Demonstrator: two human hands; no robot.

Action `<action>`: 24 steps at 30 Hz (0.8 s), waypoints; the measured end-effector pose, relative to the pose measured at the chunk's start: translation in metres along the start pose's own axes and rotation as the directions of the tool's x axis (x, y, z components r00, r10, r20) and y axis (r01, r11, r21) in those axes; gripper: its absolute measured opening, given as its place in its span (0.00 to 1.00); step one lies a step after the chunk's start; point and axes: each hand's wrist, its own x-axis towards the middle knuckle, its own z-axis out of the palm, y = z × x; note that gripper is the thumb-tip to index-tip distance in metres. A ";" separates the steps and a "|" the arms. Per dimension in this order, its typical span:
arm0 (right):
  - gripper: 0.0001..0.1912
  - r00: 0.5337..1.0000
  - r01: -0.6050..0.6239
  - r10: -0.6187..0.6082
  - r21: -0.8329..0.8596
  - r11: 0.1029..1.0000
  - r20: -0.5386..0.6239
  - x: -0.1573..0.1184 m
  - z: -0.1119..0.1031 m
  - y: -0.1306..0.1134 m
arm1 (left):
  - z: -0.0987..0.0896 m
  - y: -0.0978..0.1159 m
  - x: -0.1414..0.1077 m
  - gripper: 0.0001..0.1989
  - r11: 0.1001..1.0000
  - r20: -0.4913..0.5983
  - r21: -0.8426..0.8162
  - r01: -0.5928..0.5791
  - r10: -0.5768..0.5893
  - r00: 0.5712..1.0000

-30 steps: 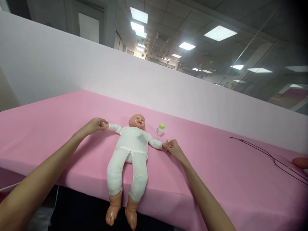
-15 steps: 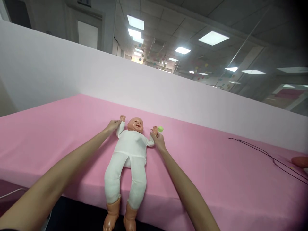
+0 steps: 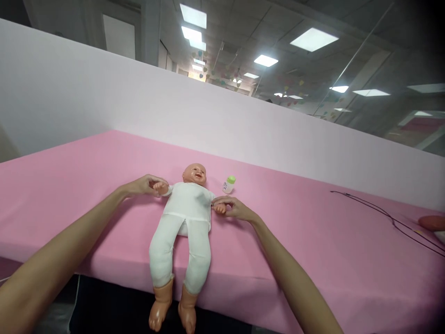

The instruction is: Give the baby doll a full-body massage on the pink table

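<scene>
A baby doll (image 3: 187,200) in a white top and trousers lies on its back, its bare feet hanging past the front edge of the pink surface (image 3: 278,241). At the doll's arm on the left, my left hand (image 3: 146,184) has its fingers curled round the wrist. My right hand (image 3: 238,208) holds the other arm near the wrist, fingers above and thumb below. Both doll arms point out and down beside its body. Just beyond my right hand stands a small clear bottle (image 3: 228,185) with a green cap.
Black cables (image 3: 375,211) run along the right part of the pink surface. An orange-brown object (image 3: 431,223) is partly visible at the right edge. A white partition wall (image 3: 243,134) rises behind, and ceiling lights show above it.
Both hands have brought the doll's arms down from beside its head to beside its torso. The bottle, formerly mostly hidden behind my right hand, now shows fully.
</scene>
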 end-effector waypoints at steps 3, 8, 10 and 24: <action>0.15 1.000 0.020 -0.017 -0.132 0.991 0.023 -0.011 0.009 -0.006 | -0.008 -0.002 -0.005 0.18 0.984 0.284 0.106 -0.140 0.105 0.953; 0.19 0.969 0.060 -0.037 0.091 0.994 -0.243 0.008 0.016 0.004 | -0.001 -0.003 0.012 0.17 0.974 0.292 0.105 -0.203 0.165 0.942; 0.24 0.905 0.069 0.036 0.230 0.971 -0.425 0.028 0.013 0.010 | 0.007 -0.005 0.026 0.23 0.989 0.065 -0.008 -0.145 0.145 0.987; 0.27 0.852 0.016 0.105 0.226 0.974 -0.513 0.042 0.018 0.029 | 0.003 -0.030 0.032 0.28 0.986 0.026 -0.161 -0.034 0.039 0.999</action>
